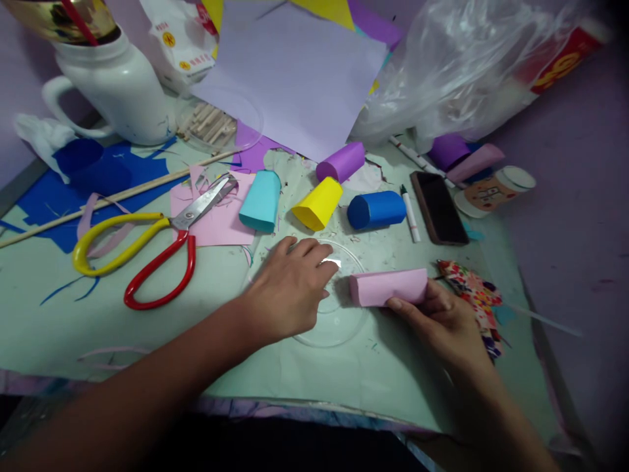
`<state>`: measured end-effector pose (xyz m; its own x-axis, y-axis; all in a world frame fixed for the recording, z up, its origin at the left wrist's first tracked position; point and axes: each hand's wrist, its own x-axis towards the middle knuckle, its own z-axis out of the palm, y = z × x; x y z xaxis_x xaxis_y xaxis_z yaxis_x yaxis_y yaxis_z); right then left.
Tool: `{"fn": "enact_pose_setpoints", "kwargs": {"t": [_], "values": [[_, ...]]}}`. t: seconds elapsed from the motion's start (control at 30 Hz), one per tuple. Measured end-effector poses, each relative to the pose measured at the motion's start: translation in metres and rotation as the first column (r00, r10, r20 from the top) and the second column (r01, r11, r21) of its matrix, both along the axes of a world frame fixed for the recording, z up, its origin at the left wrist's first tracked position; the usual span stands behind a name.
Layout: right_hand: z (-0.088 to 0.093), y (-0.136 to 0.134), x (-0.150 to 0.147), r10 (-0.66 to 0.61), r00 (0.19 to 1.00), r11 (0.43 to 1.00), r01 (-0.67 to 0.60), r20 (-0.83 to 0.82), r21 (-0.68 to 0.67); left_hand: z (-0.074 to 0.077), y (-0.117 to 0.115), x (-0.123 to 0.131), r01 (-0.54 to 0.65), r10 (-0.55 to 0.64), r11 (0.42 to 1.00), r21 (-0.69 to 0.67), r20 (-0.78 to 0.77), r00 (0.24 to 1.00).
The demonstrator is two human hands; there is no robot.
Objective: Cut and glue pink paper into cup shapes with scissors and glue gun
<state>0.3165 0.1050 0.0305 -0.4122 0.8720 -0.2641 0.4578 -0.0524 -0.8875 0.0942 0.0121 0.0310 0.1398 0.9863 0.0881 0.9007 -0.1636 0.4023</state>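
Note:
My right hand [437,321] holds a pink paper tube [388,287] by its right end, the thumb pressed along its lower side. Over the left part of a round clear plastic lid [339,334] is my left hand [292,285], palm down, with bent fingers apart; its underside is hidden. Beyond the hands stand or lie paper pieces of like shape: a light blue one [261,202], a yellow one [319,203], a purple one [341,162] and a dark blue one [377,210].
Large scissors [181,226] with yellow and red handles lie open at left. A marker [411,213] and a phone [439,206] are at right, near a small decorated cup [494,190]. A white mug [113,88], wooden sticks [211,123] and a plastic bag [457,72] stand behind.

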Motion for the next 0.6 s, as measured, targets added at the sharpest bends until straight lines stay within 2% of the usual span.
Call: {"fn": "enact_pose_setpoints", "kwargs": {"t": [0.13,0.33,0.43,0.6], "values": [[-0.002,0.003,0.004,-0.026,0.997,0.997,0.020,-0.078,-0.081,0.000,0.000,-0.001,0.000,0.000,1.000,-0.006,0.001,1.000],[0.000,0.012,0.018,-0.039,0.978,0.999,0.043,-0.205,0.011,0.000,0.001,-0.002,0.005,-0.005,1.000,-0.002,0.004,1.000],[0.003,0.013,0.024,-0.043,0.977,0.997,0.056,-0.211,0.056,0.000,0.001,-0.002,0.005,-0.005,1.000,0.001,0.006,1.000],[0.003,0.009,0.024,-0.140,0.960,0.979,0.171,-0.242,0.112,0.003,0.001,-0.002,0.014,-0.014,1.000,-0.002,0.014,1.000]]}}
